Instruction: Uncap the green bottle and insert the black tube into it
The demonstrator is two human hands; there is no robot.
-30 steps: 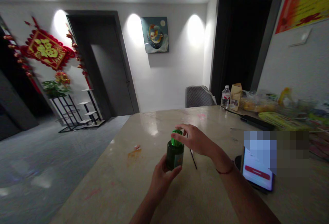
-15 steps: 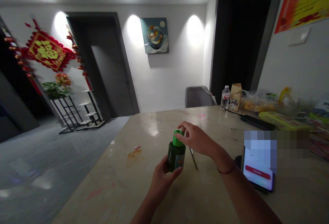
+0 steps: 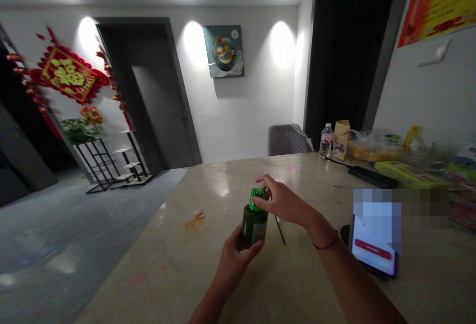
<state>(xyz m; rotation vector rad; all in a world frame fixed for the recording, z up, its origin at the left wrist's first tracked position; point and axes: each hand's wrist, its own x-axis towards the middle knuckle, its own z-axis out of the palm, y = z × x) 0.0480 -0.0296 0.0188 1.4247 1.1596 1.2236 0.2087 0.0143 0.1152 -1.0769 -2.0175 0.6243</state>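
A dark green bottle with a bright green cap is held a little tilted over the table in the head view. My left hand is wrapped round its lower body from below and the left. At the top, my right hand has its thumb against the cap and its curled fingers around the far side, partly hidden. Behind the bottle, a thin black stick lies on the table, its upper end close under my right hand.
The stone-look table bears an orange stain left of the bottle. A lit phone stands at the right. Beyond it are a black power strip, a yellow-green packet, a water bottle and a paper bag. A grey chair stands behind.
My right hand has shifted slightly at the cap, its thumb a little lower and farther left. The left hand keeps its hold, and the bottle has barely moved.
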